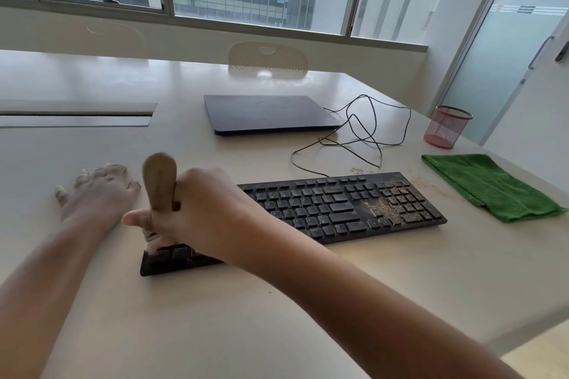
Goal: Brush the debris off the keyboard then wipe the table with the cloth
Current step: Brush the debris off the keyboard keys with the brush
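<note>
A black keyboard (323, 209) lies across the white table (246, 317). Brown debris (381, 208) covers its right end around the number pad, and some lies on the table beside it. My right hand (200, 209) grips the wooden handle of a brush (160, 181), held upright with its bristles down on the keyboard's left end. My forearm hides the keys there. My left hand (98, 191) rests flat on the table left of the keyboard, fingers spread. A folded green cloth (489, 188) lies to the right of the keyboard.
A shut black laptop (268, 114) sits behind the keyboard, with a black cable (363, 132) looping between them. A pink mesh cup (446, 126) stands at the far right near the table edge. A cream chair (268, 60) stands beyond the table.
</note>
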